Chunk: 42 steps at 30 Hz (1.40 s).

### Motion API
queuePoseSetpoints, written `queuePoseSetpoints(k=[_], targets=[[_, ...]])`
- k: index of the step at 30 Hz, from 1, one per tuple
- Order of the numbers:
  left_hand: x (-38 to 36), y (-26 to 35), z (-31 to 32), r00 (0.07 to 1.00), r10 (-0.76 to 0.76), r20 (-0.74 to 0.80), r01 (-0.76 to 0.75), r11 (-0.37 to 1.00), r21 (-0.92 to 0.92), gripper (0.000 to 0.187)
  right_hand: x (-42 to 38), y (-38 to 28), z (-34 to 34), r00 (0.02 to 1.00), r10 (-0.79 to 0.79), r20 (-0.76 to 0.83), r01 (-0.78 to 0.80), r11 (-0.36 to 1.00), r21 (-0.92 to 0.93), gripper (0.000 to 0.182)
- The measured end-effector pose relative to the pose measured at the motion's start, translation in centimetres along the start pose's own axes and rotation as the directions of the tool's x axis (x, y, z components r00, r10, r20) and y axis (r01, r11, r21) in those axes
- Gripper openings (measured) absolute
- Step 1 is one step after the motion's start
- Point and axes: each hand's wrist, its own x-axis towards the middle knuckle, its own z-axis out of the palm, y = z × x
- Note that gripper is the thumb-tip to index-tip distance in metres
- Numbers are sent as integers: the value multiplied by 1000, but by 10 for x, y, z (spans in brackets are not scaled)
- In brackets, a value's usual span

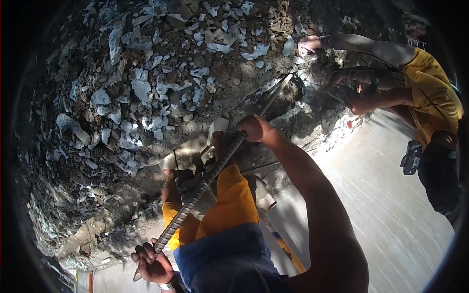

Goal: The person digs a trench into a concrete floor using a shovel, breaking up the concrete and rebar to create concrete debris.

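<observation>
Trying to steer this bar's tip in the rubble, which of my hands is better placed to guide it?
Probably the right hand: it grips the ribbed grey steel bar up near the tip at the grey rock rubble. The left hand holds the bar's far bottom end.

rebar (205, 183): grey, ribbed pattern being shown
rubble (132, 88): grey-blue chips being mixed with brown earth
trousers (229, 205): orange-yellow over blue being shown
co-worker's shirt (435, 93): yellow being worn
floor (391, 195): pale grey
</observation>
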Motion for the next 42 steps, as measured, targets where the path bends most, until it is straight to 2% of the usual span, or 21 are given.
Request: queuePoseSetpoints(k=[2, 4, 5, 6, 9, 11, 12, 14, 18, 19, 20, 22, 24, 26, 28, 29, 31, 33, 36, 38, 42], targets=[[-9, 10, -14, 984, -27, -174, 32, 999, 25, 13, -11, -20, 25, 1000, -28, -8, 29, 999, 28, 30], [-14, 25, -42, 990, -27, -140, 18, 998, -66, 32, -2, -38, 26, 997, 37, 72, -39, 999, 13, 30], [-20, 42, -53, 963, -8, -269, 7, 1000, -5, 39, -4, -58, 25, 1000, 6, 24, -7, 999, 38, 28], [-23, 68, -74, 985, -75, -157, 74, 997, -12, 40, -6, -76, 37, 999, -46, -28, 50, 990, 131, 23], [-40, 122, -123, 931, 117, -346, -68, 986, 151, 46, 5, -150, 44, 963, -82, 256, 47, 989, 141, 19], [-49, 145, -178, 888, 255, -382, -154, 949, 276, 51, 5, -185, 65, 954, -170, 247, 121, 972, 202, 17], [-47, 144, -159, 782, 352, -514, -119, 894, 432, 52, 2, -198, 76, 952, -171, 255, 120, 972, 203, 17], [-59, 170, -212, 830, 331, -450, -174, 918, 355, 48, -3, -218, 94, 965, -190, 180, 127, 941, 312, 16], [-53, 170, -246, 883, 212, -419, -145, 972, 186, 36, -15, -215, 83, 984, -169, 49, 154, 962, 224, 11], [-51, 155, -243, 953, 136, -270, -126, 991, 55, 35, -13, -193, 71, 986, -158, 57, 145, 972, 185, 15], [-48, 133, -219, 992, 76, -104, -83, 994, -67, 33, -11, -172, 54, 987, -146, 64, 135, 980, 146, 19], [-29, 57, -120, 987, 29, -155, -41, 996, -79, 18, -9, -107, 36, 997, -31, 77, 27, 998, 50, 29], [-25, -2, -64, 989, -2, -145, -1, 1000, -21, 15, -3, -41, 22, 948, 153, 280, -148, 988, -38, 33], [-17, 4, -67, 991, -49, -122, 41, 997, -68, 13, 1, -36, 22, 969, 67, 238, -53, 996, -65, 29], [-9, 27, -92, 987, -81, -138, 73, 995, -63, 12, 12, -72, 36, 963, 96, 252, -86, 995, -47, 26], [-9, 46, -100, 974, -66, -216, 54, 997, -58, 13, 11, -91, 46, 994, -2, 112, 4, 1000, -12, 24], [-22, 93, -114, 949, -9, -316, 9, 1000, -1, 16, 17, -132, 65, 991, -129, 30, 129, 991, -30, 22], [-41, 138, -147, 917, 108, -384, -56, 988, 143, 29, 24, -179, 77, 986, -133, 105, 114, 979, 169, 20], [-48, 162, -163, 736, 355, -576, -118, 906, 407, 45, 23, -224, 94, 988, -138, 77, 120, 972, 204, 18], [-65, 183, -203, 853, 342, -395, -228, 924, 308, 44, 19, -242, 88, 979, -143, 147, 112, 972, 205, 17], [-61, 187, -214, 893, 238, -382, -177, 966, 189, 35, 8, -249, 67, 979, -150, 141, 131, 982, 136, 16]])
